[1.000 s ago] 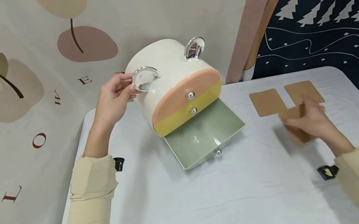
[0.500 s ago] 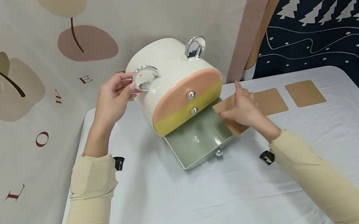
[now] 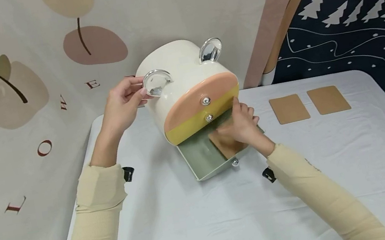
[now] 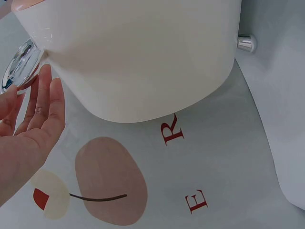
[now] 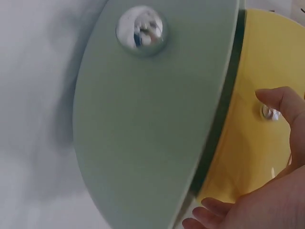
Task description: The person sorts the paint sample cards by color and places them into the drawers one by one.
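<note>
We steady the drawer box (image 3: 185,80), our left hand (image 3: 121,106) pinching its clear ear handle (image 3: 156,82). Our right hand (image 3: 241,124), fingers closed on a brown card (image 3: 224,144), lowers it into the open green drawer (image 3: 199,159). Next, we judge: release, withdraw.

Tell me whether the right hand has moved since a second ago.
Yes. The right hand has gone left, away from the two brown cards lying on the table, and now sits over the open green drawer with a card.
</note>
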Motion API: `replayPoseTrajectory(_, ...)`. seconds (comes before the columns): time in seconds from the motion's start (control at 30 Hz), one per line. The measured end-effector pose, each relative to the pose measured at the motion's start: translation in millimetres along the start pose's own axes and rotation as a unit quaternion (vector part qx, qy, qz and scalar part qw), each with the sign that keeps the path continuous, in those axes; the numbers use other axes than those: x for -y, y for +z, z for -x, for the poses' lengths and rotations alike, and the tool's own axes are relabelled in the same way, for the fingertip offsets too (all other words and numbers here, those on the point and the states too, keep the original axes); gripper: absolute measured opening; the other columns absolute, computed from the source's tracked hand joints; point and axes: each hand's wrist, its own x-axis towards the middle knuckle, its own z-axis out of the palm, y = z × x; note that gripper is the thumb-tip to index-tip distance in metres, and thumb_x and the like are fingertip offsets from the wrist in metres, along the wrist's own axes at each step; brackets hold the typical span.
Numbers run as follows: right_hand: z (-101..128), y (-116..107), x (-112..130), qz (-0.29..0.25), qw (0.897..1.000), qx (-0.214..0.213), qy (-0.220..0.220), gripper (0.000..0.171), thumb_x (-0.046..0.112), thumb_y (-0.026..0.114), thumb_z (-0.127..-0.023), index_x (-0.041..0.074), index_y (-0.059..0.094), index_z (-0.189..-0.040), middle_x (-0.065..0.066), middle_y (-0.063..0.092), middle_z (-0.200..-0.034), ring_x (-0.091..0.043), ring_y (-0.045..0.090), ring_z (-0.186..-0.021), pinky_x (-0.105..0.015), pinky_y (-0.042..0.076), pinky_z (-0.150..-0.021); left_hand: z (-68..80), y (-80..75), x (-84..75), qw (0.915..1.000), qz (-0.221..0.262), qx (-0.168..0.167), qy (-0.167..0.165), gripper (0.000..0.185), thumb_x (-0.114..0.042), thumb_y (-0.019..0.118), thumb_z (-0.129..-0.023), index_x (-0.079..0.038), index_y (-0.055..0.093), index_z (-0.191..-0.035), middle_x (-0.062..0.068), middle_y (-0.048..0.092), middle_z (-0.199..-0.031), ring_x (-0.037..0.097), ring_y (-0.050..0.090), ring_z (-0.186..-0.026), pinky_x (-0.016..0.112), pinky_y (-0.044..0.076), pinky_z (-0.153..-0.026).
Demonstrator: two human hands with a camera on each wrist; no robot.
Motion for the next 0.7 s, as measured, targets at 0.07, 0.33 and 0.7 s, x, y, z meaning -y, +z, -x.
replayPoseTrajectory(0.07, -1.3, -6.7, -4.4, 0.002, 1.0, 0.002, -0.006, 0.106, 0.033, 0.075, -0.07, 0.003, 0.006, -0.145, -0.029, 0.023, -0.138, -0.045, 0.021, -0.121, -0.058, 0.023, -0.091, -0.5, 0.1, 0.4, 1.0, -0.002, 0.0, 0.001, 0.027, -0.003, 0.051, -0.092, 0.003, 0.054, -0.118, 0.021, 0.058, -0.112, 0.011, 0.063, -0.083, 0.025, 0.053, -0.076)
replayPoseTrajectory(0.33, -10.0, -53.6, -39.4, 0.038, 0.999, 0.003, -0.017, 0.098, 0.035, 0.073, -0.073, -0.003, 0.015, -0.142, -0.032, 0.025, -0.137, -0.048, 0.023, -0.122, -0.063, 0.024, -0.096, -1.3, 0.9, 1.0, 1.0, -0.002, 0.001, 0.003, 0.027, -0.002, 0.051, -0.092, 0.003, 0.054, -0.118, 0.021, 0.058, -0.111, 0.008, 0.063, -0.081, 0.027, 0.053, -0.076)
replayPoseTrajectory(0.7, -22.5, -96.8, -126.8, 0.01, 0.997, 0.027, 0.065, 0.098, 0.038, 0.065, -0.081, -0.007, 0.004, -0.142, -0.04, 0.009, -0.138, -0.054, 0.013, -0.126, -0.064, 0.021, -0.1, -1.2, 1.5, 0.6, 1.0, -0.007, 0.002, 0.001, 0.027, -0.003, 0.052, -0.092, 0.003, 0.054, -0.118, 0.021, 0.059, -0.111, 0.01, 0.062, -0.082, 0.025, 0.053, -0.076)
